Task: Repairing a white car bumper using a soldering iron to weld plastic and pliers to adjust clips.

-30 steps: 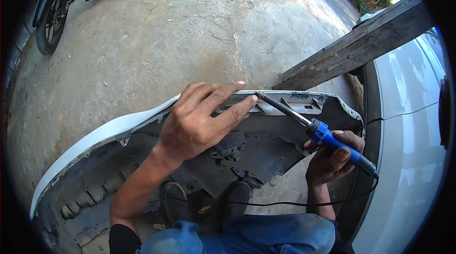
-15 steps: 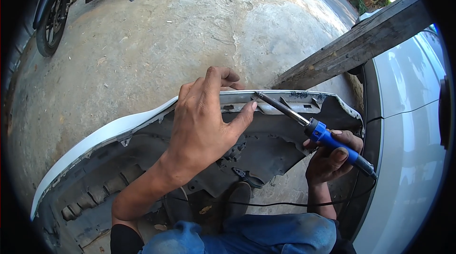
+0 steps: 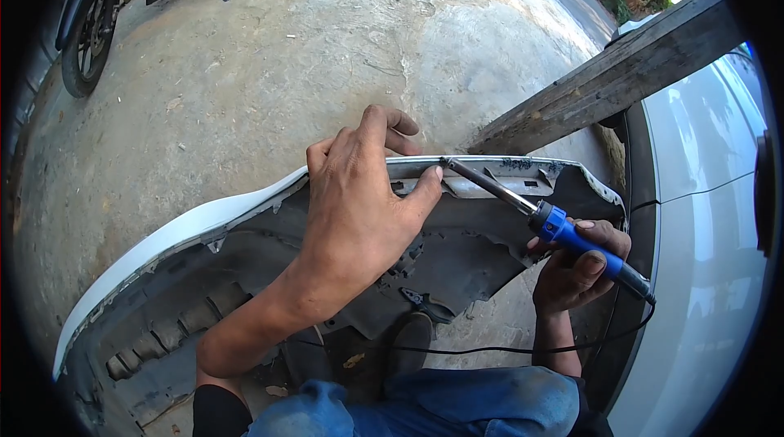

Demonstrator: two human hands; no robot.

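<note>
A car bumper (image 3: 192, 220), white outside and dark inside, lies across my front with its long edge away from me. My left hand (image 3: 355, 184) straddles that edge, thumb against the inner flange and fingers curled over the outer side. In my right hand (image 3: 576, 274) is a soldering iron (image 3: 559, 229) with a blue handle and metal barrel, held from the right. Its tip meets the flange right beside my left thumb. Dark, rough marks (image 3: 516, 164) run along the flange to the right of the tip. Whether a small piece sits under my thumb is hidden.
Pliers (image 3: 426, 305) lie near my shoes. The iron's black cable (image 3: 482, 350) crosses before my knees. A wooden post (image 3: 604, 69) slants up at the right, beside a pale car (image 3: 702, 216). A motorbike wheel (image 3: 90, 33) stands far left on the concrete floor (image 3: 269, 69).
My right hand and the iron have shifted slightly right, and the tip sits a little further along the flange. My left hand has moved slightly up, its thumb closer to the tip.
</note>
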